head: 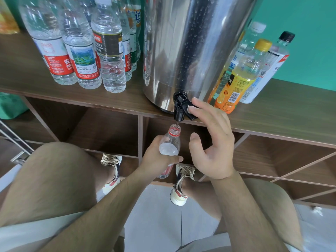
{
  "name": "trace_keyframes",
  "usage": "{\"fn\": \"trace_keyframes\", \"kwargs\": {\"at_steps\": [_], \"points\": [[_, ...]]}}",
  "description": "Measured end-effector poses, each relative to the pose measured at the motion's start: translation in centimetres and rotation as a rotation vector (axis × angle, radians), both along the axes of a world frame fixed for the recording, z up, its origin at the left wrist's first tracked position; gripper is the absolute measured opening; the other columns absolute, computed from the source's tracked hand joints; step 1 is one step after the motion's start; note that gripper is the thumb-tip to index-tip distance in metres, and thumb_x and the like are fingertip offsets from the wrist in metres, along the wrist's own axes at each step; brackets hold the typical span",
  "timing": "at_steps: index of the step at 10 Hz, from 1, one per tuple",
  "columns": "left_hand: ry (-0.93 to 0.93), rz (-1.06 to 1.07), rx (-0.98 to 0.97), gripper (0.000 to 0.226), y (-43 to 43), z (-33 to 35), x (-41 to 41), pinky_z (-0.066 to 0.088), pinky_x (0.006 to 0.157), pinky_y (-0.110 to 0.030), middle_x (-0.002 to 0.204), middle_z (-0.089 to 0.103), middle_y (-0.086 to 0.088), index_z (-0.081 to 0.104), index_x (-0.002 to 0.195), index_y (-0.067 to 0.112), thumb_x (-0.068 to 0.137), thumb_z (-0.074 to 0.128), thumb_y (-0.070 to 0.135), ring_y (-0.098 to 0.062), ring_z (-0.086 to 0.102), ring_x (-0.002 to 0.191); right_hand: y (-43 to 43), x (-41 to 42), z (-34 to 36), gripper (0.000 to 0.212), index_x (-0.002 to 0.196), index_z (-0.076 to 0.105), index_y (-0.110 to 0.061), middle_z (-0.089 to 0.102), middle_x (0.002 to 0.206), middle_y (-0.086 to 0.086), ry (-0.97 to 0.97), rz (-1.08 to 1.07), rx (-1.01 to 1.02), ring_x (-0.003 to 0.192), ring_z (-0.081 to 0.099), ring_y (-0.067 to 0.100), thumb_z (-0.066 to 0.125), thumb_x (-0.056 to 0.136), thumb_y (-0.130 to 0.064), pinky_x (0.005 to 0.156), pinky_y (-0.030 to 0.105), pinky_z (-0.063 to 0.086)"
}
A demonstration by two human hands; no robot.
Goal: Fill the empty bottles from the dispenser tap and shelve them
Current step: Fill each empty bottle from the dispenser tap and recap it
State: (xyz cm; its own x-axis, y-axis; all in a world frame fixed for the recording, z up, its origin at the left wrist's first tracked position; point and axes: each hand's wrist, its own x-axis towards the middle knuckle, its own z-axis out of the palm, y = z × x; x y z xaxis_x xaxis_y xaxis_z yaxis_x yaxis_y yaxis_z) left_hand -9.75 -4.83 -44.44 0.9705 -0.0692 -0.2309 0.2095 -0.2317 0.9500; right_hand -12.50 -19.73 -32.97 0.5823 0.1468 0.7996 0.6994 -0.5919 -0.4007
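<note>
At far left, a cluster of clear ribbed plastic water bottles (pixel 76 51) is standing upright on the brown wood-grain shelf top (pixel 283 113). Most caps are being cut off by the frame, and their fill levels are hard to read. The left hand (pixel 156 159) is grasping an uncapped red-ringed bottle (pixel 170 140), fingers wrapped round its body, holding it tilted directly beneath the black tap (pixel 180 110). A thin stream is entering its neck; the hand is hiding the lower half, so the level is unclear. The cylindrical stainless-steel dispenser (pixel 190 48) is showing droplets on its wall. The right hand (pixel 212 142) is pressing the tap lever with extended, unclenched fingers. At right, a yellow-capped juice bottle (pixel 236 84) is looking mostly empty, just beside a black-capped bottle (pixel 274 64).
</note>
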Motion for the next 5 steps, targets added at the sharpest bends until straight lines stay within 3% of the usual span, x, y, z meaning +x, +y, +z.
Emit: {"fn": "trace_keyframes", "kwargs": {"at_steps": [5], "points": [[0.004,0.001,-0.024,0.075,-0.02,0.21,-0.13,0.046,0.087,-0.028,0.121,0.059,0.014,0.045,0.134,0.038,0.075,0.092,0.032,-0.015,0.059,0.112,0.06,-0.02,0.03,0.054,0.124,0.069,0.004,0.063,0.14,0.016,0.003,-0.002,0.003,0.127,0.058,0.023,0.062,0.071,0.01,0.111,0.035,0.04]]}}
